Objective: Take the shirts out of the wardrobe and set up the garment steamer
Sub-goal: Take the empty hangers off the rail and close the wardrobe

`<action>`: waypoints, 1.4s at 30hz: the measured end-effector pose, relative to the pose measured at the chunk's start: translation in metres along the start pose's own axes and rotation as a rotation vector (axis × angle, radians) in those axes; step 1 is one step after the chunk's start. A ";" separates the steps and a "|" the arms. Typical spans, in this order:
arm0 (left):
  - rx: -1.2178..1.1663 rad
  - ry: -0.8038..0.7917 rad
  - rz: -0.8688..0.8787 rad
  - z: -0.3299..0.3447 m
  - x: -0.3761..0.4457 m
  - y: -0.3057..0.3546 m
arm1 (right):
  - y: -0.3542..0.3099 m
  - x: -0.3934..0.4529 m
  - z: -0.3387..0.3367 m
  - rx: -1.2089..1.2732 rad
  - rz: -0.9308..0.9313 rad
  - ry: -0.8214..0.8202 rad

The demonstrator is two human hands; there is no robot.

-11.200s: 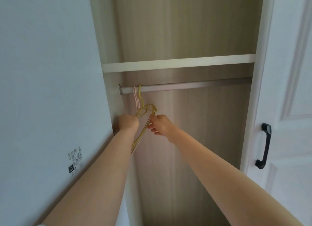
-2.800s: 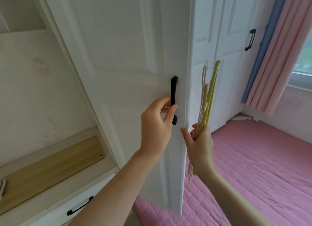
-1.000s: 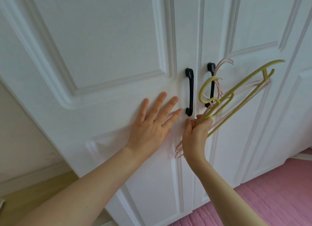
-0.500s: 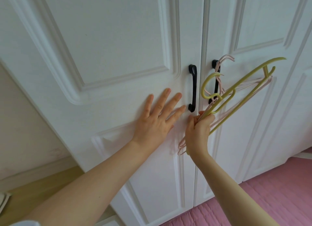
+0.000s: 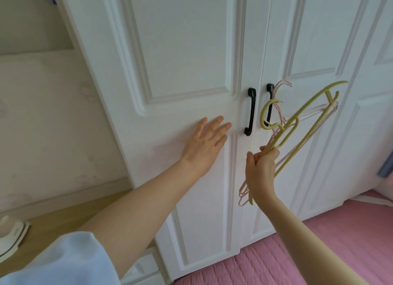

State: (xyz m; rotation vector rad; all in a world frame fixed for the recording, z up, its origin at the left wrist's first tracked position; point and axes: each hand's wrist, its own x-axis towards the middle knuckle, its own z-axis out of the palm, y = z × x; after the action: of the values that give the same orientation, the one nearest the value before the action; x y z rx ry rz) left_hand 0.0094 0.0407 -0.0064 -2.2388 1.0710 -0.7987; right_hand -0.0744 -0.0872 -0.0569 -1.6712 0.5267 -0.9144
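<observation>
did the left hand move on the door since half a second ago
No. The left hand stays flat on the wardrobe door, fingertips just left of the black handle as before.

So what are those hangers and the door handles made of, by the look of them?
Yellow-green hanger: likely matte plastic, being thick, flat and moulded. Pink hangers: thin rods, perhaps coated wire; hard to tell. Door handles: black, slightly glossy, probably painted metal.

A pink quilted bed cover [image 5: 331, 252] spreads across the near right, running up to the foot of the white wardrobe doors. At the left, a pale wooden shelf [image 5: 70, 212] carries a white object [image 5: 9, 233], cut off by the edge.
</observation>
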 end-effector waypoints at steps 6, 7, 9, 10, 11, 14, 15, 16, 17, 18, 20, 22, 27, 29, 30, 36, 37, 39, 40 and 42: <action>-0.293 -0.171 -0.060 0.002 -0.065 -0.005 | -0.022 -0.059 -0.019 -0.060 -0.016 -0.061; -0.340 -0.198 -0.084 0.004 -0.078 -0.007 | -0.026 -0.070 -0.021 -0.073 -0.025 -0.069; -0.433 -0.236 -0.122 0.006 -0.107 -0.008 | -0.035 -0.095 -0.025 -0.094 -0.042 -0.089; -0.483 -0.239 -0.138 0.007 -0.122 -0.008 | -0.040 -0.109 -0.026 -0.098 -0.044 -0.103; -0.539 -0.237 -0.151 0.005 -0.137 -0.008 | -0.045 -0.124 -0.027 -0.097 -0.041 -0.117; -0.738 -0.213 -0.198 -0.003 -0.184 -0.009 | -0.058 -0.173 -0.028 -0.106 -0.047 -0.146; -0.826 -0.205 -0.228 -0.007 -0.200 -0.009 | -0.061 -0.190 -0.027 -0.118 -0.058 -0.150; -0.924 -0.198 -0.267 -0.011 -0.216 -0.008 | -0.064 -0.206 -0.027 -0.133 -0.068 -0.151; -1.021 -0.189 -0.305 -0.014 -0.232 -0.006 | -0.066 -0.222 -0.027 -0.148 -0.074 -0.152; -1.101 -0.182 -0.336 -0.016 -0.248 -0.003 | -0.068 -0.238 -0.027 -0.160 -0.073 -0.156; -1.230 -0.175 -0.384 -0.023 -0.282 0.004 | -0.073 -0.270 -0.028 -0.179 -0.057 -0.181; -1.366 -0.184 -0.443 -0.031 -0.315 0.010 | -0.080 -0.301 -0.027 -0.191 -0.045 -0.214; -1.549 -0.214 -0.606 -0.039 -0.387 0.022 | -0.094 -0.371 -0.018 -0.202 -0.027 -0.347; -1.730 -0.229 -0.697 -0.042 -0.415 0.023 | -0.099 -0.397 -0.014 -0.123 0.025 -0.442; -1.823 -0.224 -0.751 -0.043 -0.428 0.023 | -0.103 -0.409 -0.012 -0.063 0.065 -0.499; -2.274 -0.127 -1.218 -0.041 -0.498 0.014 | -0.121 -0.461 0.001 0.245 0.312 -0.817; -2.338 -0.087 -1.273 -0.040 -0.507 0.012 | -0.121 -0.466 0.005 0.258 0.334 -0.851; -2.446 -0.024 -1.380 -0.035 -0.521 0.008 | -0.120 -0.473 0.011 0.276 0.372 -0.901; -2.509 0.006 -1.430 -0.032 -0.527 0.006 | -0.120 -0.475 0.014 0.290 0.393 -0.923; -2.651 0.057 -1.505 -0.030 -0.538 0.000 | -0.119 -0.475 0.021 0.321 0.432 -0.964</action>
State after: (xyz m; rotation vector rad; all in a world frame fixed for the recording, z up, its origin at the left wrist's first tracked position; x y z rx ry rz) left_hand -0.2869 0.4719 -0.1363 0.9605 0.2695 -0.3875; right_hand -0.3574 0.3123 -0.0886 -1.4134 0.0512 0.1602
